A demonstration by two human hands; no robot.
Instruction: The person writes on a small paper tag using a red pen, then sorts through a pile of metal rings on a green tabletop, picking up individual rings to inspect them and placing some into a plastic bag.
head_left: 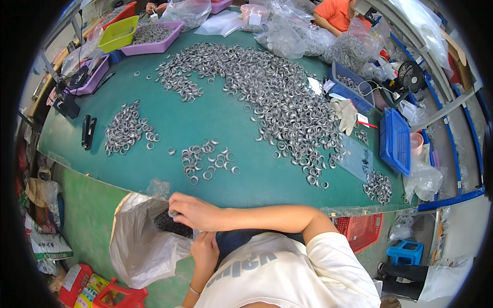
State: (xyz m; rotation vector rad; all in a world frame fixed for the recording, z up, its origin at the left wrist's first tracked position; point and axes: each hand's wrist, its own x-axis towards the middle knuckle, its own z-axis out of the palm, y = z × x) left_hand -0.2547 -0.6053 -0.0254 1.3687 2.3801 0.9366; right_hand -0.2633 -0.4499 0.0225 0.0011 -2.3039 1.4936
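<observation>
My right hand (193,211) reaches across my body to the table's near edge, over the mouth of a white woven sack (138,251). Its fingers are curled round grey metal rings (174,213), of which only a bit shows. Dark grey small parts (172,225) lie inside the sack. Just below, my left hand (205,250) is closed at the sack's right rim, its fingertips partly hidden. On the green table (138,179) beyond my hands lies a small loose group of metal rings (205,160). Another heap of rings (126,128) sits to its left.
A large spread of rings (287,108) covers the table's middle and right. A black stapler (89,132) lies at left. Blue baskets (394,141), a glove (345,114) and a small fan (411,76) stand right. A person in orange (336,15) sits across.
</observation>
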